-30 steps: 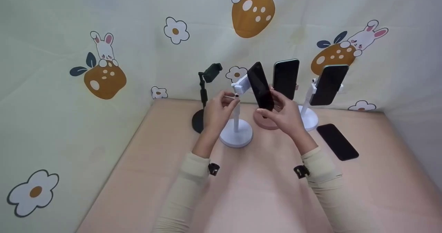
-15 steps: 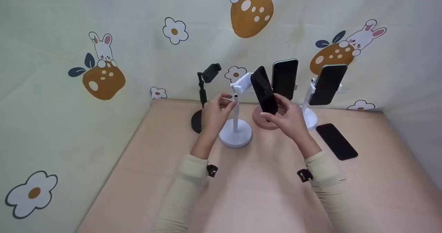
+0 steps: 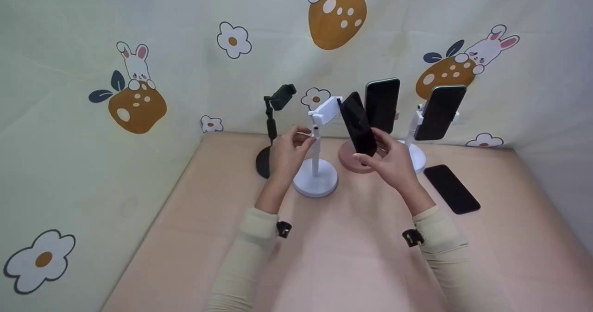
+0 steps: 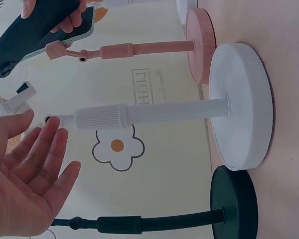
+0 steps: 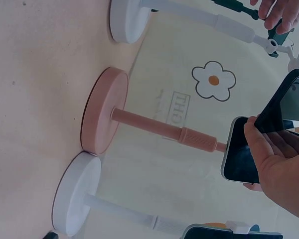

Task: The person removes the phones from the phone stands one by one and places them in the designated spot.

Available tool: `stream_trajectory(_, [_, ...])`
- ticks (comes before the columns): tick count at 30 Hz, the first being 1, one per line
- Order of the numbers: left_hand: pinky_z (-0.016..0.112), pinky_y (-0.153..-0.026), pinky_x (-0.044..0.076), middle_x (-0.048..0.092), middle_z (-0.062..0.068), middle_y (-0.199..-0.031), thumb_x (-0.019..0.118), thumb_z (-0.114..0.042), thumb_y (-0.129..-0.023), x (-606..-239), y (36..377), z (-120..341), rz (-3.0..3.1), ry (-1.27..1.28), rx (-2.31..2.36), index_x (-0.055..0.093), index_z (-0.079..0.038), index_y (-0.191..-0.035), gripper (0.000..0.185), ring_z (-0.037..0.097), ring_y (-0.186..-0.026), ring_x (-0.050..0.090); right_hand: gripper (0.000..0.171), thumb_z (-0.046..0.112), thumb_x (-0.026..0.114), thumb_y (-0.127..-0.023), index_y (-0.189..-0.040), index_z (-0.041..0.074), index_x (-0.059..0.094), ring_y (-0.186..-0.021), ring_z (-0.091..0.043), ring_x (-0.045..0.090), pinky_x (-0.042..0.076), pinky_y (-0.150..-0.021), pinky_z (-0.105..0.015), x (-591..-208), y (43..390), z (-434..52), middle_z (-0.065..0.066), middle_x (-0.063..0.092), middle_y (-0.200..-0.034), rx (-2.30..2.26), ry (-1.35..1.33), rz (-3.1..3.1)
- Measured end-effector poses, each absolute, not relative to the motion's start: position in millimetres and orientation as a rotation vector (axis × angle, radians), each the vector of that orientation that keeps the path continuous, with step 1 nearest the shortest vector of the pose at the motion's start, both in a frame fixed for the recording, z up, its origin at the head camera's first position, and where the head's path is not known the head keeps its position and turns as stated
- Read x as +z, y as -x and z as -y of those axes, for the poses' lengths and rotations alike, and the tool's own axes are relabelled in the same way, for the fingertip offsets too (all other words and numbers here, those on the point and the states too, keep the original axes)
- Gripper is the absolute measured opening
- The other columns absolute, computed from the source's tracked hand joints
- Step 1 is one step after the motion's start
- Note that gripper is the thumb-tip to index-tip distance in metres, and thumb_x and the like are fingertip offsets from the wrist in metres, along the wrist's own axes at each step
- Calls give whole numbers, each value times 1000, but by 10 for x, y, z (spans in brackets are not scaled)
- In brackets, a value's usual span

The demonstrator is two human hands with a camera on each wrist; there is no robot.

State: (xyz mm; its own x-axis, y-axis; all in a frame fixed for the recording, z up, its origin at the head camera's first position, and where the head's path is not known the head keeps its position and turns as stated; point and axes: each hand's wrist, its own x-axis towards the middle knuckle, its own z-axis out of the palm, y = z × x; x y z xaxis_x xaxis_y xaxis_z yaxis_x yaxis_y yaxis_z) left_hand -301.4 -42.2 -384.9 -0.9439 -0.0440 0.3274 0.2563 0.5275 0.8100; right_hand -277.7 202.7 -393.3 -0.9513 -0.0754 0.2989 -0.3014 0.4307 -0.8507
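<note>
Black phone (image 3: 359,124), lower end hidden, clamped in right hand (image 3: 391,161)'s grip; left hand (image 3: 285,152) seemingly relaxed.

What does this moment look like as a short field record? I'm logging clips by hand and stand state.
Right hand: holds a black phone, tilted, beside the clamp.
Left hand: fingers straight, at the white stand neck.
White stand clamp: empty.
Black stand: empty.
Pink stand: carries a phone.
Far white stand: carries a phone.
Table: another phone lies flat.
</note>
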Motion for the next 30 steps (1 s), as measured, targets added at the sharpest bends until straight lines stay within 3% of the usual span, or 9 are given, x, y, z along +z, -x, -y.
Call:
stream_trajectory(14, [34,-91,57,77,3,-109,71,-24,-93,-3944,3035,441,2446,188,-1362,68,-15,-115,24,17,-102,72,80,33,83,-82,-146,3,46,-133,-34,54,44,-110,-51,-4016,2767,-2139,-21,55,-143,1474,-326,2482])
stream_trajectory(30, [34,-88,59,72,1,-120,69,-28,-95,-4015,3056,455,2453,156,-1403,65,-16,-121,29,18,-106,71,80,33,83,-81,-146,3,46,-133,-31,54,43,-111,-45,-4067,2699,-2252,-19,56,-142,1488,-316,2473])
